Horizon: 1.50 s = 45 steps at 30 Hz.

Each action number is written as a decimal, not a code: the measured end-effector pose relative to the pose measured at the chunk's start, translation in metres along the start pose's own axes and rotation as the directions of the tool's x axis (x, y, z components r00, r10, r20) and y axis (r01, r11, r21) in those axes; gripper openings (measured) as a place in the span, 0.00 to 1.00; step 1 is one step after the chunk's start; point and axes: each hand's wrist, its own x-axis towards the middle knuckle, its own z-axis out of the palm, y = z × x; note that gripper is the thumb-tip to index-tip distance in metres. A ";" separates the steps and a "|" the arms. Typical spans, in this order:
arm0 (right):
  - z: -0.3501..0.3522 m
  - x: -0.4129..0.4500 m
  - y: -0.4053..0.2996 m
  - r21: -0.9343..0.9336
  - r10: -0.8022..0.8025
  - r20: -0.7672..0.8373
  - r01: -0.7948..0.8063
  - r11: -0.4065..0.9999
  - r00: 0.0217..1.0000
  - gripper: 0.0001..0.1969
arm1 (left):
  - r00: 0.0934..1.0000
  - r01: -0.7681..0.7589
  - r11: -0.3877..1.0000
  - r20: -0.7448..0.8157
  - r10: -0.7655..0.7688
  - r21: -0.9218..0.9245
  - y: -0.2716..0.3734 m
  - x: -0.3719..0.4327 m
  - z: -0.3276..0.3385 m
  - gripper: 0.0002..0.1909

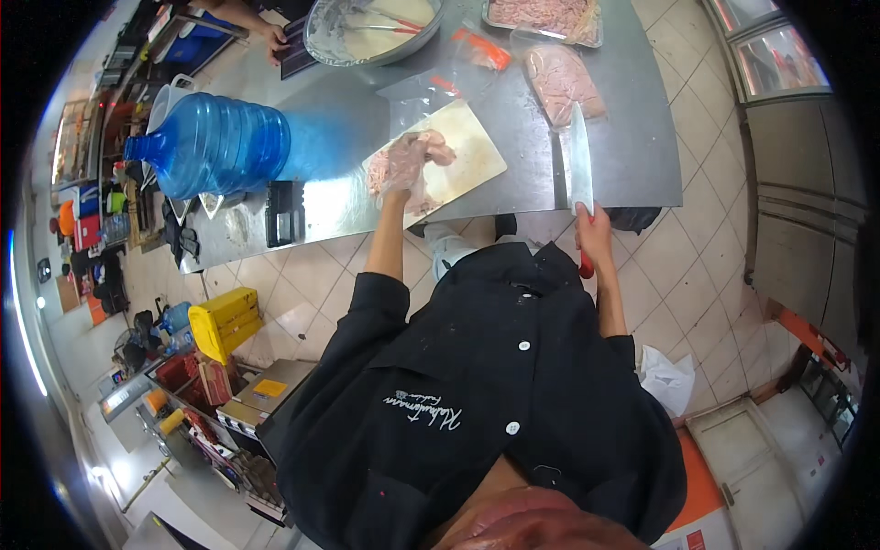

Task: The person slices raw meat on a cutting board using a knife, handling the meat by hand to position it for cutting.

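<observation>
My left hand [407,165], in a thin clear plastic glove, grips a piece of raw meat [440,147] on a white cutting board [478,155]. Its fingertips are partly hidden against the meat. Minced or finely cut raw meat [377,172] lies at the board's left side, and more bits sit near its front corner. Away from the board, my right hand [594,232] holds a large kitchen knife [581,161] by its red handle. The blade points away from me over the table's front edge, its tip close to a clear bag of raw meat [560,79].
A blue water jug [216,144] lies on its side on the steel table [330,130], near a black plastic case [284,213]. At the back are a metal bowl [323,51] of pale batter with red-handled tongs and a meat tray [543,20]. Another person's hand [276,42] shows back left.
</observation>
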 end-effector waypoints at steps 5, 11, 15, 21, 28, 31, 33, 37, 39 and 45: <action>-0.004 -0.006 -0.002 -0.025 -0.011 -0.036 0.010 1.000 0.999 0.14 | 0.999 0.036 0.847 0.049 -0.011 -0.531 0.046 -0.017 0.025 0.16; 0.004 -0.010 -0.016 -0.129 -0.066 -0.021 0.063 0.990 0.998 0.17 | 0.988 0.151 0.972 -0.064 -0.141 0.183 -0.099 -0.041 0.004 0.15; 0.004 -0.005 -0.012 -0.206 -0.082 -0.005 0.079 0.975 0.997 0.20 | 0.962 0.252 0.787 -0.234 -0.140 0.564 -0.055 -0.062 0.024 0.16; -0.002 0.022 0.024 -0.313 -0.189 -0.004 0.178 0.933 0.982 0.21 | 0.756 -0.442 0.273 0.192 0.625 0.854 -0.017 -0.039 0.048 0.17; 0.006 0.009 0.005 -0.138 -0.104 -0.006 0.102 0.985 0.995 0.16 | 0.911 -0.374 0.417 0.245 0.331 0.828 -0.067 0.022 0.023 0.15; -0.014 -0.001 0.011 -0.125 -0.098 -0.071 0.088 0.988 0.993 0.15 | 0.948 -0.311 0.519 0.297 0.113 0.796 -0.028 0.030 0.058 0.17; -0.013 -0.004 0.006 -0.106 -0.098 -0.065 0.091 0.990 0.993 0.14 | 0.962 -0.232 0.543 0.274 0.005 0.807 -0.025 0.034 0.045 0.19; -0.019 -0.001 0.012 -0.063 -0.101 -0.067 0.097 0.993 0.993 0.13 | 0.905 0.208 0.948 0.415 -0.092 -0.242 -0.047 0.039 0.026 0.14; -0.025 -0.003 0.011 -0.084 -0.089 -0.093 0.081 0.993 0.992 0.14 | 0.847 0.393 0.758 0.525 -0.079 -0.521 -0.005 0.020 0.038 0.14; -0.022 0.001 -0.004 -0.130 -0.084 -0.072 0.074 0.989 0.994 0.17 | 0.889 0.300 0.920 0.425 -0.172 -0.254 0.035 0.001 0.041 0.22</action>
